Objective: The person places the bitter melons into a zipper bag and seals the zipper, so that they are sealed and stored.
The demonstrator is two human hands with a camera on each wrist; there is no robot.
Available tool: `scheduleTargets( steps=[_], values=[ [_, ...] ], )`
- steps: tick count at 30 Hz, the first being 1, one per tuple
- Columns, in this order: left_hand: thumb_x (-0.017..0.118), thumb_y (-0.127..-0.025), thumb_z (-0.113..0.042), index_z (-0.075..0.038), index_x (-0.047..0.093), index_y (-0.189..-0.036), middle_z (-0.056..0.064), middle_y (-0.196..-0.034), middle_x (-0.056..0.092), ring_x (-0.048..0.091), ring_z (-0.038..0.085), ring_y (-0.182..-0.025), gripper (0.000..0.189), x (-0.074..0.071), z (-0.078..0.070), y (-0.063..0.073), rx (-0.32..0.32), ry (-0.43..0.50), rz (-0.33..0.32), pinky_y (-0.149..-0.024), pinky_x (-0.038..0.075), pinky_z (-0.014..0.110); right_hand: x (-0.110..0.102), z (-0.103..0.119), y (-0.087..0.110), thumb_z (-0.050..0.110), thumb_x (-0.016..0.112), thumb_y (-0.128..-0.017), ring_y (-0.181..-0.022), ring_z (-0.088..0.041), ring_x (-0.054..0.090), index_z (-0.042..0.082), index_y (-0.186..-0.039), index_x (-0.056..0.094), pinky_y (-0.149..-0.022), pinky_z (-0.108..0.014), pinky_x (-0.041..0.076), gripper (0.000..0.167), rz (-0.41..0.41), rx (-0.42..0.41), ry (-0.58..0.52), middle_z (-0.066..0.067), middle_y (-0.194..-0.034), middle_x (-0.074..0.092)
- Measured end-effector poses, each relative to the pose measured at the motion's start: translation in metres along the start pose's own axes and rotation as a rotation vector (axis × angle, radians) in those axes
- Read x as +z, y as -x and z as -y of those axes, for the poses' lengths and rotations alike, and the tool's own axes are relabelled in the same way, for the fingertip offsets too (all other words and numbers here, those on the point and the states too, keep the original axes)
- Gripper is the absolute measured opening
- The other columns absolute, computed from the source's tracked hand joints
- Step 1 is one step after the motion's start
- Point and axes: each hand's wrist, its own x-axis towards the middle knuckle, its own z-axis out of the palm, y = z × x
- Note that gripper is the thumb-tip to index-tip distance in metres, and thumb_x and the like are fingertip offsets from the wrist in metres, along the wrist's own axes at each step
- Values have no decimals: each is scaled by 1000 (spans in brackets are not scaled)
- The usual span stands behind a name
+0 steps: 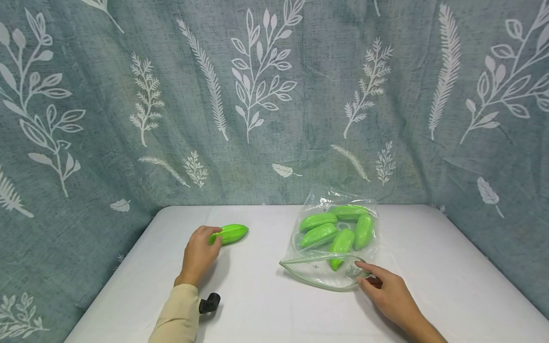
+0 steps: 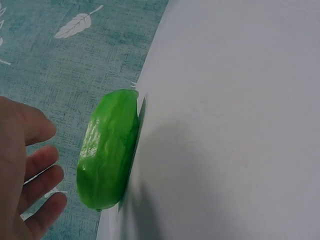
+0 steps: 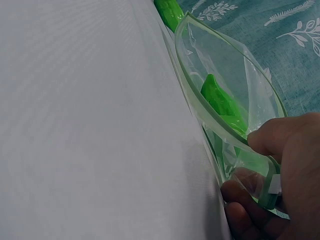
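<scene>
A bright green cucumber (image 1: 234, 233) lies on the left part of the white table. My left hand (image 1: 200, 252) is at its near end, seen from the head. In the left wrist view, a gap shows between the spread, lightly bent fingers of the left hand (image 2: 15, 150) and the cucumber (image 2: 107, 150). A clear zip bag (image 1: 315, 269) lies right of centre, its mouth facing me and gaping. Several green cucumbers (image 1: 319, 235) are inside, one pointing toward the mouth. My right hand (image 1: 392, 293) pinches the right corner of the bag's green-edged rim (image 3: 192, 90) between thumb and fingers.
A white cloth covers the table (image 1: 253, 305). Behind it and at both sides hangs a blue-green curtain (image 1: 300, 157) with white leaf prints. A small black device (image 1: 209, 303) sticks out from the left sleeve (image 1: 177, 314).
</scene>
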Motion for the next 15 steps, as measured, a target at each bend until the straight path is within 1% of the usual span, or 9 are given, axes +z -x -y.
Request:
scheduleTargets(
  steps=[3,9,15],
  values=[
    [70,-91,-12,-7,74,-112,12,-114,65,59,34,-114,22,3,0,-1,16,7,0,-95,48,54,-1,0,0,25,73,-94,-89,-12,70,17,-131,68,-73,-24,56,39,-4,-2,6,-10,-129,66],
    [72,-91,-14,-7,74,-113,14,-121,60,54,34,-119,23,8,5,-1,9,-18,0,-99,45,52,0,-1,0,26,73,-93,-89,-12,70,17,-131,67,-73,-24,56,39,-1,1,0,-10,-129,66],
    [75,-89,-12,-5,74,-112,17,-121,60,55,36,-116,24,9,10,-2,47,-30,-22,-97,46,53,1,0,0,26,73,-93,-90,-12,70,17,-131,68,-73,-24,56,39,-4,-1,8,-10,-129,66]
  ],
)
